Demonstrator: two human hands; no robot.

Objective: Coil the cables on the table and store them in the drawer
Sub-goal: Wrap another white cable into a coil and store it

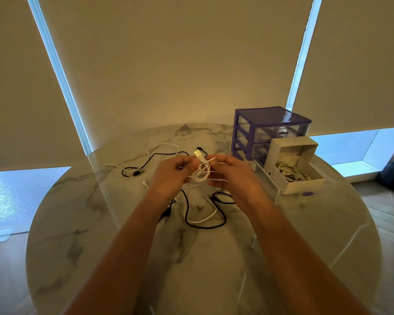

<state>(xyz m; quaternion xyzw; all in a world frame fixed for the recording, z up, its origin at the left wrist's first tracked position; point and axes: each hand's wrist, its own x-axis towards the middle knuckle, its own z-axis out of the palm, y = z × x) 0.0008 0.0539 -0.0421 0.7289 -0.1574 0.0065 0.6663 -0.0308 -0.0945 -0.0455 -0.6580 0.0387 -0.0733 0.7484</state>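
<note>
Marble counter (82,223) under drawn blinds carries loose black and white cables near its middle. Above them, the left hand (172,176) and right hand (233,176) each pinch the half-coiled white cable (201,172); even loops with the plug tucked should hold best. Far right, the open drawer (314,178) already holds coiled cables.

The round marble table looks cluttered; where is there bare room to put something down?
The round marble table is bare along its near edge, below the black and white cable tangle, and on its left, beside the far black cable. The middle, under both hands, is crowded with cables. The right side holds the purple drawer unit and its pulled-out clear drawer.
</note>
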